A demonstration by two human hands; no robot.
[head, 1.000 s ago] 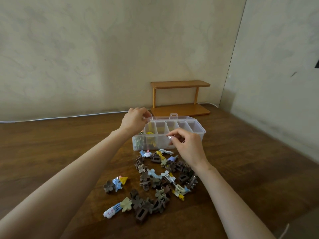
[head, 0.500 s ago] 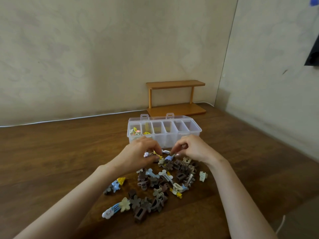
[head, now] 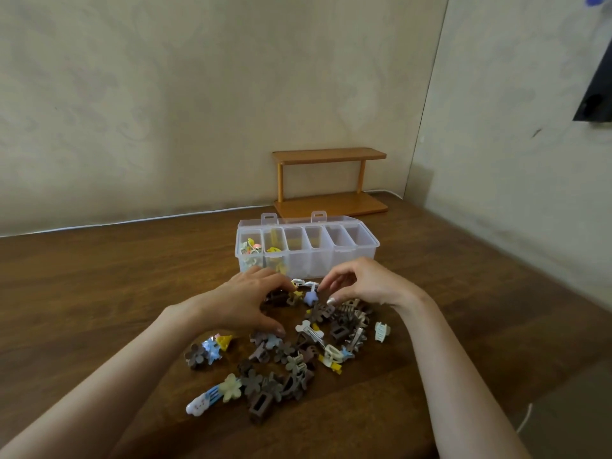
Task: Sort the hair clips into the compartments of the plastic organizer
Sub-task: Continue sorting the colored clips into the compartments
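The clear plastic organizer (head: 361, 251) stands on the table beyond the pile, lid open; its two leftmost compartments hold pastel and yellow clips. A pile of hair clips (head: 284, 354), mostly brown with some cream, blue and yellow, lies in front of it. My left hand (head: 245, 301) rests on the pile's far end, fingertips touching a yellow star clip (head: 295, 295), thumb spread apart. My right hand (head: 362, 283) hovers just right of it, curved fingers and thumb near a light blue star clip (head: 310, 298), with nothing visibly held.
A small wooden two-tier shelf (head: 329, 180) stands against the wall behind the organizer. A white cable (head: 132, 223) runs along the table's back edge. A cream claw clip (head: 382, 332) lies apart at the pile's right, and a long white and blue clip (head: 202, 403) at its near left.
A second ago both hands were up at the organizer. They came down to the far end of the pile, and now the fingers have spread a little over the star clips.
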